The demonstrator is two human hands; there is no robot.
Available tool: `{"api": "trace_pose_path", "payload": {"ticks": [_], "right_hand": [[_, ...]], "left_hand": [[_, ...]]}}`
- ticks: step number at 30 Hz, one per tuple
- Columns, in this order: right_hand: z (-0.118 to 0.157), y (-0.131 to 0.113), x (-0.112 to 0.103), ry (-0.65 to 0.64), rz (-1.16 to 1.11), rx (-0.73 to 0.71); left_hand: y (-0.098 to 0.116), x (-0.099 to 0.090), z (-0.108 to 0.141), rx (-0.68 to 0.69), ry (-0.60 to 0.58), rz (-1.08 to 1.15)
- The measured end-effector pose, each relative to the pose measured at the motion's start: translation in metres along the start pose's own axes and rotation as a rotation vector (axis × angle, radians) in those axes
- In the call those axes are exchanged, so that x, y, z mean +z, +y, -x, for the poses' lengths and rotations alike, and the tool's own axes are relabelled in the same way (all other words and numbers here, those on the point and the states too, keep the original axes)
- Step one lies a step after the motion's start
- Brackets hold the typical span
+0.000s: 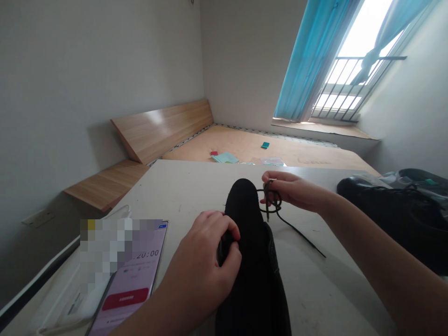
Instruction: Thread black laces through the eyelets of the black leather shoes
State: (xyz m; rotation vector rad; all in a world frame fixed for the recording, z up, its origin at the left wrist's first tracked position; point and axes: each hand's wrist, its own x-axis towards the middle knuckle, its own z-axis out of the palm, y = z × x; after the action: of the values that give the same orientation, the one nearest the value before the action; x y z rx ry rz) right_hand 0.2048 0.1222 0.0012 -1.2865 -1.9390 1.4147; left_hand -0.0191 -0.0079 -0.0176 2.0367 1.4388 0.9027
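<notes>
A black shoe [250, 280] lies on the white table in front of me, its tongue pointing away from me. My left hand [213, 242] grips the left edge of the shoe's opening between thumb and fingers. Just right of the tongue, my right hand [290, 189] pinches a dark shoelace [275, 200]. The lace hangs in several loops at the fingertips, and one loose end trails to the right over the table. Part of the shoe's left side is hidden behind my left hand.
At the left lie a phone [140, 275] with a lit screen and a white package [94, 270], partly blurred. Another black shoe [392, 205] stands at the right beside plastic bags. Beyond the table [182, 186] is a bed [308, 151] with small items on it.
</notes>
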Motion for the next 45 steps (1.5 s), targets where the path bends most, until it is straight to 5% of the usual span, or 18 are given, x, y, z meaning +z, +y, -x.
{"api": "trace_pose_path", "payload": {"ticks": [9,15,18,23,27,30,38,42,45], "right_hand": [[0.002,-0.026,0.004,0.373,-0.561,-0.261],[0.000,-0.017,-0.010,0.616,-0.077,-0.408],[-0.005,0.002,-0.016,0.520,0.201,-0.276],[-0.010,0.030,-0.017,0.117,0.552,-0.031],[-0.002,0.033,-0.019,-0.180,0.711,0.140],[0.002,0.029,-0.017,-0.270,0.792,0.208],[-0.011,0.039,-0.002,-0.153,0.801,0.172],[-0.017,0.035,-0.004,0.056,0.546,0.059],[-0.007,0.008,-0.004,0.187,0.278,-0.082]], "left_hand": [[0.001,-0.002,0.000,0.002,-0.030,-0.011],[0.000,-0.001,0.000,0.009,-0.031,-0.022],[0.000,-0.001,0.000,0.012,-0.031,-0.037],[0.001,-0.001,-0.001,0.018,-0.024,-0.054],[0.001,0.000,-0.001,0.024,-0.026,-0.060],[0.001,0.000,0.000,0.023,-0.027,-0.065],[0.000,0.001,-0.001,0.028,-0.025,-0.068],[0.000,0.001,-0.001,0.033,-0.012,-0.069],[0.001,0.000,-0.001,0.022,-0.013,-0.057]]}}
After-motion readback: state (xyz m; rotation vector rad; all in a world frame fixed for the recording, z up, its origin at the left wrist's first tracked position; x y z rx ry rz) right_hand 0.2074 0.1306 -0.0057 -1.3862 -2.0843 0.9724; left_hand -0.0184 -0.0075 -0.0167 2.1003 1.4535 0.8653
